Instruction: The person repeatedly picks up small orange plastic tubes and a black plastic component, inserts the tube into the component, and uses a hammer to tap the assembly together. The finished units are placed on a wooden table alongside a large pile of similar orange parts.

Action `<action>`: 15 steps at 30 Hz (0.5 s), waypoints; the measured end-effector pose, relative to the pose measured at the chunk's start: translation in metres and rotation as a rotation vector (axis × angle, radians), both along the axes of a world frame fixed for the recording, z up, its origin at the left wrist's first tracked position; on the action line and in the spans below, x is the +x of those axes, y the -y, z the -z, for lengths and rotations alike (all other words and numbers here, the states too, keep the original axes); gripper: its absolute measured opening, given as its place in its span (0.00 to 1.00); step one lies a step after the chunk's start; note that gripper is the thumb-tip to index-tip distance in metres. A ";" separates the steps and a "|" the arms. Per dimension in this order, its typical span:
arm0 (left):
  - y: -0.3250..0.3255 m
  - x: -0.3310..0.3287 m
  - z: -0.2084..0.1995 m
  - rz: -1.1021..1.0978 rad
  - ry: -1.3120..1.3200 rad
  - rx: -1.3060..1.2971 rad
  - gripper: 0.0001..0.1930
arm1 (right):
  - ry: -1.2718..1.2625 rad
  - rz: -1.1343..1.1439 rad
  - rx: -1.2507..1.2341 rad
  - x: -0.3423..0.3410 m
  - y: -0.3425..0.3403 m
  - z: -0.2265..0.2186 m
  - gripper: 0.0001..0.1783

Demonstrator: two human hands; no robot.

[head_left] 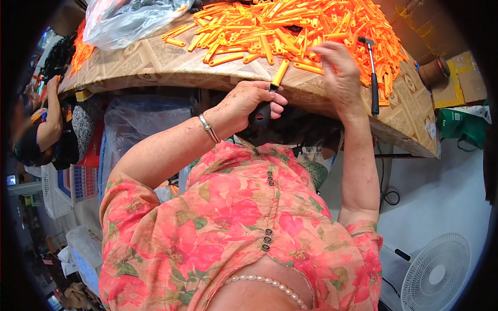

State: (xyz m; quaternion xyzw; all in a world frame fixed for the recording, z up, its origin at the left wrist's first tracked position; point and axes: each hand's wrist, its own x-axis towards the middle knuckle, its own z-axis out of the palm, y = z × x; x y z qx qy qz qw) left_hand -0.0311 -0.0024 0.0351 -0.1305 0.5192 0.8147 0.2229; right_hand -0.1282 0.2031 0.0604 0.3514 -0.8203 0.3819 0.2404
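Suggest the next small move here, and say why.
Perhaps move the right hand to the hammer: it lies close by on the table, while the left hand grips a black handle with an orange piece projecting from it.

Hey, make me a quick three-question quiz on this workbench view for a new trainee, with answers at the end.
1. Multiple choice: what does the left hand hold?
A) A desk fan
B) A black handle with a slim orange piece at its end
C) A clear plastic bag

2. True or false: the hammer is in the right hand.

3. Short answer: what is heaped on the table?

Key:
1. B
2. False; it lies apart, to the right of that hand.
3. Many slim orange pieces.
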 end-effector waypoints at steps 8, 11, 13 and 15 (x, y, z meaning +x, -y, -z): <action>-0.005 -0.002 -0.003 -0.040 0.000 -0.026 0.12 | 0.133 0.733 0.420 -0.013 -0.121 0.031 0.26; -0.007 -0.001 -0.007 -0.037 0.006 -0.037 0.11 | 0.048 0.676 0.302 -0.014 -0.128 0.038 0.23; -0.007 0.000 -0.008 -0.043 0.006 -0.048 0.11 | -0.039 0.701 0.279 -0.007 -0.119 0.035 0.23; -0.004 0.001 -0.005 -0.051 0.005 -0.049 0.11 | 0.372 0.419 -0.103 0.022 -0.093 0.014 0.25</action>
